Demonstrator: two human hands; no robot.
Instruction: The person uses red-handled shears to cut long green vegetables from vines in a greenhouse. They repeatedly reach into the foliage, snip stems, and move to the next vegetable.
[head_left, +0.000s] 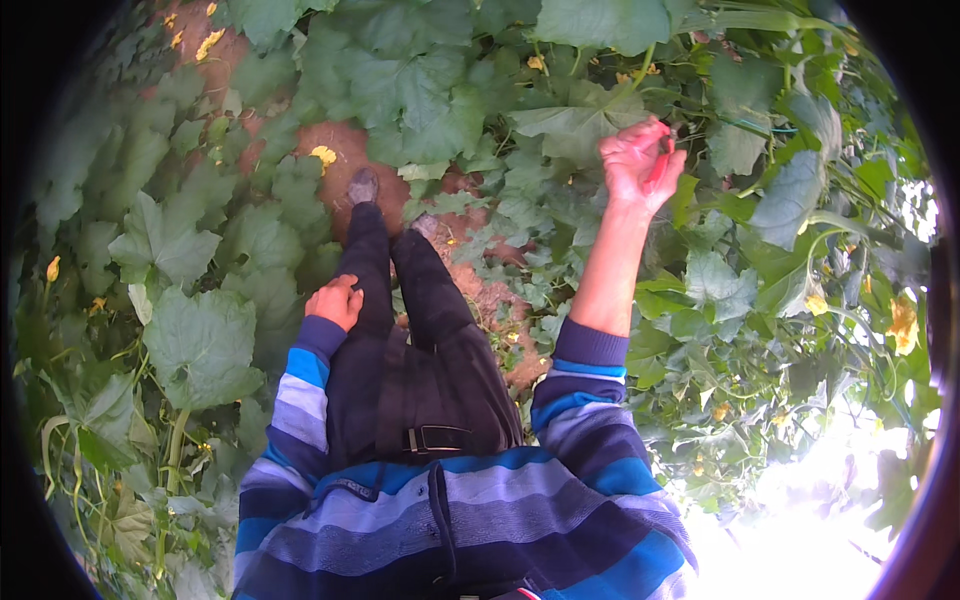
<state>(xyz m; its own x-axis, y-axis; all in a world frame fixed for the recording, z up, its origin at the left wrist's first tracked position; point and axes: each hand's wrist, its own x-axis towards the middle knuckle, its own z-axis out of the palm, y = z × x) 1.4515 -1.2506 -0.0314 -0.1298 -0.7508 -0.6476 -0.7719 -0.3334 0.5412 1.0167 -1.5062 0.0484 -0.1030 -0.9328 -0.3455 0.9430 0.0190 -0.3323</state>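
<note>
My right hand (641, 161) is stretched forward to the right, its fingers wrapped around a red-handled hand tool (658, 171). The tool's far end is lost among the stems, so its exact kind is unclear. Just beyond the hand are thin green stems, and a broad pale green leaf (577, 124) spreads to its left. My left hand (335, 301) hangs beside my thigh with its back turned up and its fingers bent. Its palm is hidden, and nothing shows in it.
Leafy vines with yellow flowers (324, 156) grow thickly on both sides. Bare reddish soil (337, 142) shows around my shoe (363, 186). A large leaf on a thick stalk (201, 349) rises at the left. Sunlight glares at the lower right, near a withered yellow flower (902, 325).
</note>
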